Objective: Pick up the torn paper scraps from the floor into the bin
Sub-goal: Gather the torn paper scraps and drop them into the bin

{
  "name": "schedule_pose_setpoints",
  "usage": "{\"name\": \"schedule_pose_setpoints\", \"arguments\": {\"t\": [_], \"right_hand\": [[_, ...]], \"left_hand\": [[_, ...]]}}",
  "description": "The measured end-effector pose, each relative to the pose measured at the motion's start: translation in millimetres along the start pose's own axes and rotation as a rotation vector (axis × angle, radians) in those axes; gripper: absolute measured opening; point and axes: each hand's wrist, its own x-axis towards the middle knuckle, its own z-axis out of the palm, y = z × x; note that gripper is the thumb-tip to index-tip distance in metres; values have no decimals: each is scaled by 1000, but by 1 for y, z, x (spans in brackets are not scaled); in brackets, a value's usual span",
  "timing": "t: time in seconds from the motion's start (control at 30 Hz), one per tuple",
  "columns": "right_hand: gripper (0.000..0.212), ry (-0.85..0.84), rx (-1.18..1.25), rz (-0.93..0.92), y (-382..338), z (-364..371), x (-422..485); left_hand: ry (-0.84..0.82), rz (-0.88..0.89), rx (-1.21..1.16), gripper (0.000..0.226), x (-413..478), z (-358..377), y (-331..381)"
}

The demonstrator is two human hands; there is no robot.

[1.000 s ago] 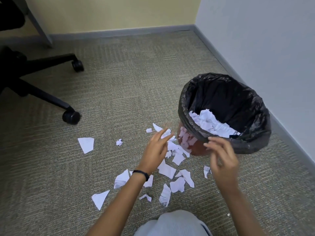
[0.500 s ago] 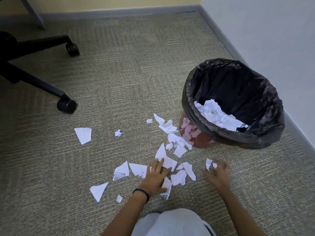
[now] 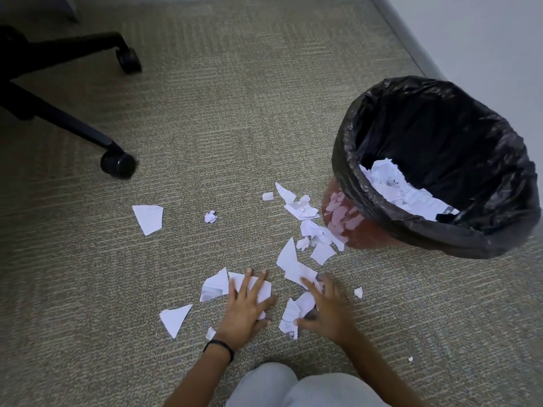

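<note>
Since the earlier frame the right hand [image 3: 326,312] has shifted left onto the scraps. Left to right: chair castor [image 3: 117,165]; left hand [image 3: 245,309], fingers spread flat, pressing a scrap, not gripping; right hand curled loosely over torn paper scraps [image 3: 296,268] on the carpet; bin [image 3: 367,198], partly filled with paper.

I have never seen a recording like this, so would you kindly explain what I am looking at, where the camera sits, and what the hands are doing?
There is no machine here: a person wears the camera on the head, so it looks down at their own arms. The left hand lies spread flat on a paper scrap on the carpet. The right hand is gathering scraps beside it; its grip is unclear. More torn paper lies scattered around. The bin, lined with a black bag, already holds paper. A chair base stands at upper left.
</note>
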Motion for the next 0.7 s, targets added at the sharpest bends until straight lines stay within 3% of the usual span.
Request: {"name": "schedule_pose_setpoints", "arguments": {"t": [0.13,0.33,0.43,0.5,0.6,0.7], "right_hand": [[95,-98,-196,-83,-24,13,1],[54,-121,-299,-136,-50,19,1],[27,-127,-240,-135,-51,20,3],[21,-145,-123,-115,-47,18,5],[22,-85,0,-118,-44,6,6],[21,54,142,-103,-56,-32,1]], "left_hand": [[17,-62,-82,71,-2,2,3],[140,-21,-210,68,-2,0,-2],[232,-17,-243,43,-1,-2,-6],[256,-62,-309,35,0,-3,-9],[309,-184,-581,24,2,-16,-8],[478,-295,-916,21,9,-57,-3]]}}
